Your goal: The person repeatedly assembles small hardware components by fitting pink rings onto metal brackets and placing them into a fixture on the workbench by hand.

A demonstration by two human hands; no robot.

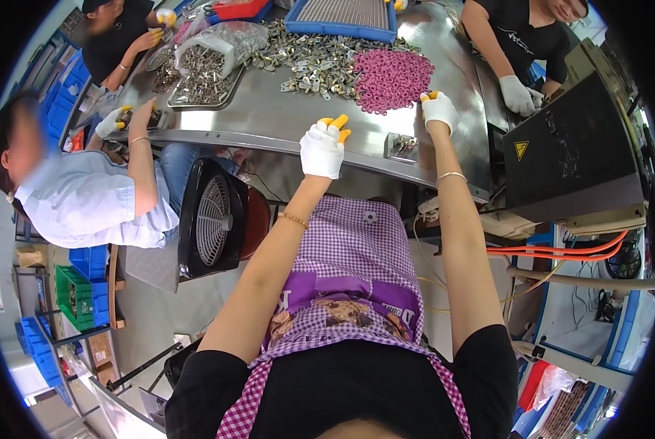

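My left hand, in a white glove with yellow fingertips, is over the table's front edge. Its fingers are curled in, thumb near the index finger; whatever they may hold is too small to make out. Farther right, my right hand, gloved alike, bends its fingers at the right edge of a heap of pink rings. I cannot see what lies between those fingertips. A small metal fixture sits between my hands at the table's front edge. Left of the pink heap, many small metal parts are spread out.
The steel table also carries a metal tray with a bag of parts and a blue-rimmed tray. Co-workers sit left and far left, another at far right. A black cabinet stands right. A black fan stands left.
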